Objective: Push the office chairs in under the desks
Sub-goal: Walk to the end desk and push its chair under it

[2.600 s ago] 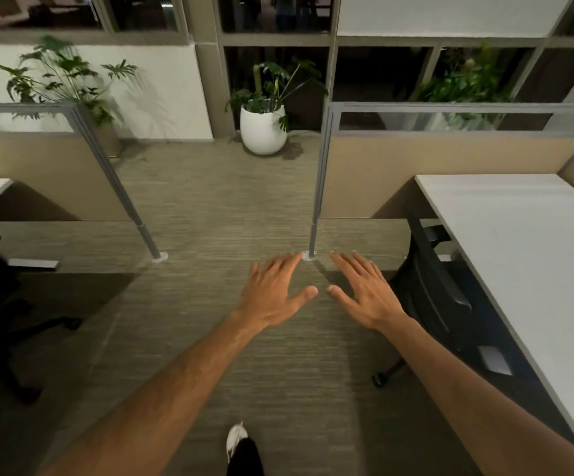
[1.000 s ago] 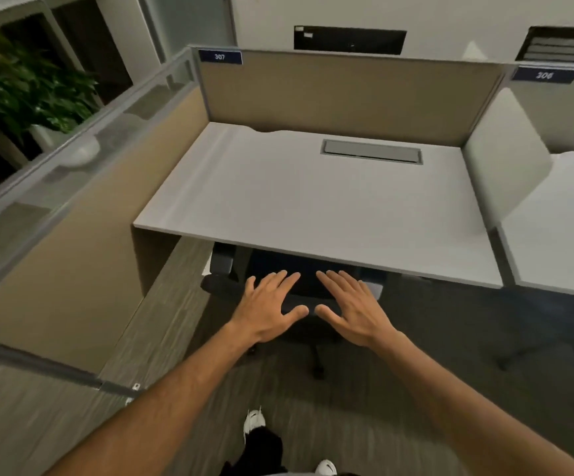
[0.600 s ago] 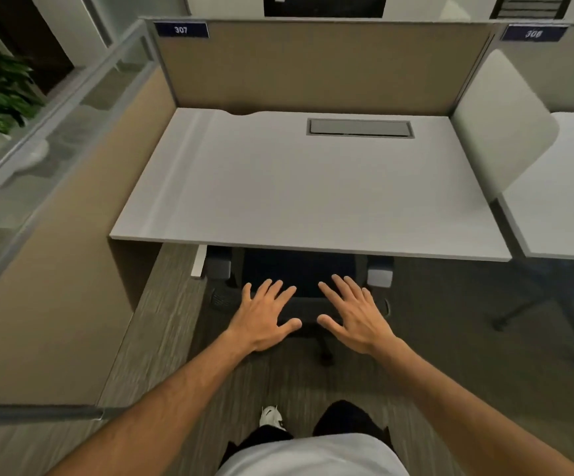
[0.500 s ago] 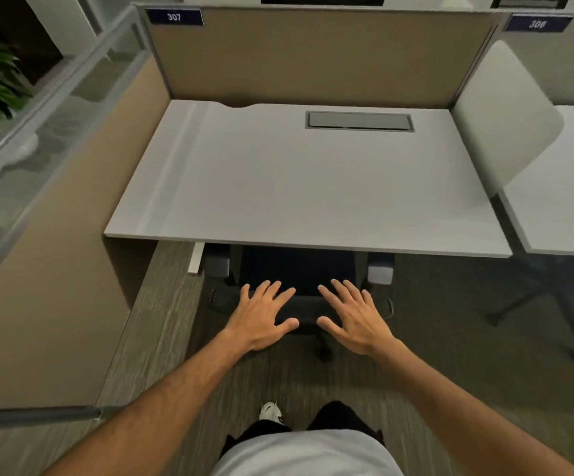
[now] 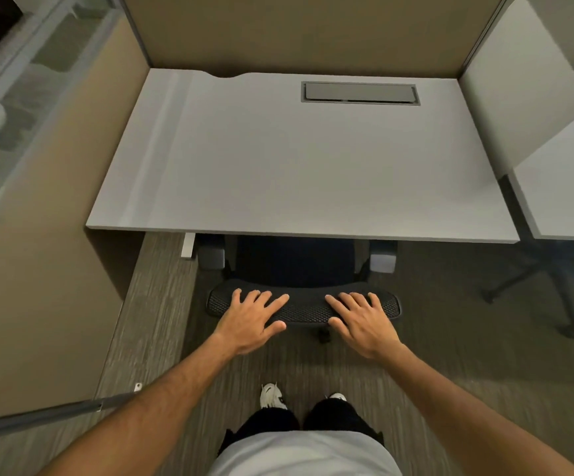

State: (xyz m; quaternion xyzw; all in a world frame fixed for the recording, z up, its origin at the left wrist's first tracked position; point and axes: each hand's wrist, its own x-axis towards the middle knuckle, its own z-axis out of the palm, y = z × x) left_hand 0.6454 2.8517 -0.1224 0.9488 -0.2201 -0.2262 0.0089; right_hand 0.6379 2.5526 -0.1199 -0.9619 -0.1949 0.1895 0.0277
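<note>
A black office chair with a mesh backrest stands in front of a white desk. Its seat and grey armrests reach partly under the desk's front edge. My left hand lies flat on the left part of the backrest's top, fingers spread and straight. My right hand lies the same way on the right part. Neither hand curls round the backrest.
Tan partition panels close the desk off at the left and back. A white divider separates it from a second desk at the right, where another chair's dark base stands on the carpet. My shoes are just behind the chair.
I turned from the aisle to this desk and stepped closer. Both hands spread apart and came down onto the top of the chair's backrest.
</note>
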